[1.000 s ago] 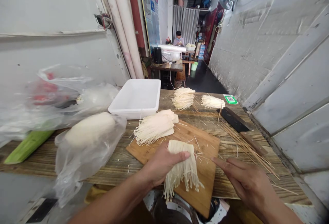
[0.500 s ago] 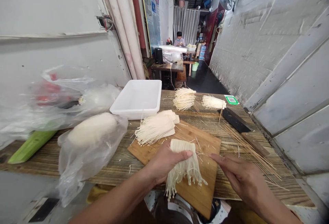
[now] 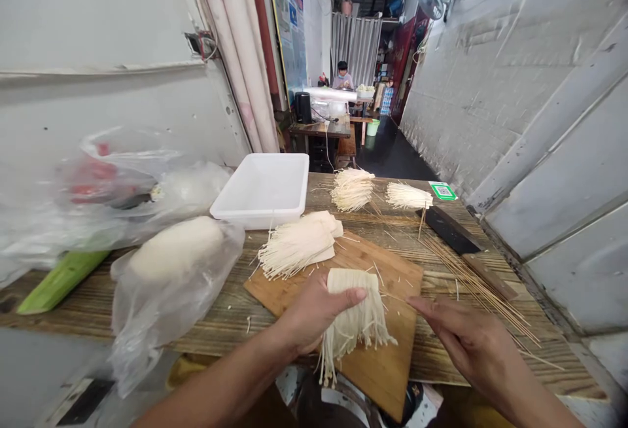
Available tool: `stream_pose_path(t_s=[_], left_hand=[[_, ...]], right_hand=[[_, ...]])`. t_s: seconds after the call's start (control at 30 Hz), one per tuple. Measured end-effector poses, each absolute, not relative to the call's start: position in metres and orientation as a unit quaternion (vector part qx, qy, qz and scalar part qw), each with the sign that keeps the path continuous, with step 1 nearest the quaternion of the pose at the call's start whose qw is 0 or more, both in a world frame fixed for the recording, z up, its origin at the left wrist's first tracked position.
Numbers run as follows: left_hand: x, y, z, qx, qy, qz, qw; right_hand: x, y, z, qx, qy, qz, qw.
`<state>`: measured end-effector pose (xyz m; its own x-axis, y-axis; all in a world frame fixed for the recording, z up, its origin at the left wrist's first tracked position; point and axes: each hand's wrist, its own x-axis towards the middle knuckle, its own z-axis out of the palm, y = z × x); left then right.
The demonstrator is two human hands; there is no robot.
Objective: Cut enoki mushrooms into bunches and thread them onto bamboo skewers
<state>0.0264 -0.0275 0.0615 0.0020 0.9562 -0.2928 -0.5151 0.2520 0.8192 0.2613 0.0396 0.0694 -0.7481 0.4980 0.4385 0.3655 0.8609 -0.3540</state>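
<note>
My left hand (image 3: 314, 307) is closed on a flat bunch of enoki mushrooms (image 3: 354, 313), thumb on top, above the wooden cutting board (image 3: 392, 369). The stems hang down over the near side. To the right, my right hand (image 3: 466, 336) pinches a thin bamboo skewer (image 3: 395, 297), which points left to the bunch's edge. Whether its tip is inside the mushrooms I cannot tell. Behind my left hand, a pile of enoki (image 3: 300, 243) lies on the board's far left part.
A white plastic tub (image 3: 262, 186) stands behind the board. Two more enoki piles (image 3: 352, 190) (image 3: 409, 196) lie farther back. On the right are a cleaver (image 3: 451, 230) and loose skewers (image 3: 483, 284). Plastic bags (image 3: 171, 271) and a green vegetable (image 3: 63, 281) lie left. A person (image 3: 342, 78) sits far back.
My right hand has shifted slightly to the right with the skewer, and more of the skewer shows beside the bunch. My left hand and the mushrooms have hardly moved.
</note>
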Motion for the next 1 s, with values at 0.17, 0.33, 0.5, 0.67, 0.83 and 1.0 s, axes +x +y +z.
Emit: stream_pose_path(t_s=[0.17,0.33,0.5,0.67,0.83,1.0], left_hand=[[0.028,-0.029,0.064,0.264,0.431,0.545,0.668],[0.033,-0.028,0.069,0.269,0.42,0.538,0.679],[0.035,-0.026,0.071,0.261,0.422,0.54,0.68],[0.034,-0.027,0.07,0.269,0.42,0.527,0.688],[0.03,-0.028,0.072,0.311,0.459,0.52,0.65],[0.023,-0.03,0.075,0.376,0.482,0.512,0.604]], right_hand=[[0.265,0.041,0.071,-0.221,-0.93,0.162,0.245],[0.266,0.042,0.072,-0.231,-0.926,0.182,0.235],[0.265,0.044,0.07,-0.227,-0.922,0.214,0.229],[0.261,0.045,0.072,-0.241,-0.906,0.242,0.248],[0.257,0.043,0.082,-0.244,-0.885,0.269,0.292],[0.254,0.04,0.088,-0.256,-0.869,0.282,0.315]])
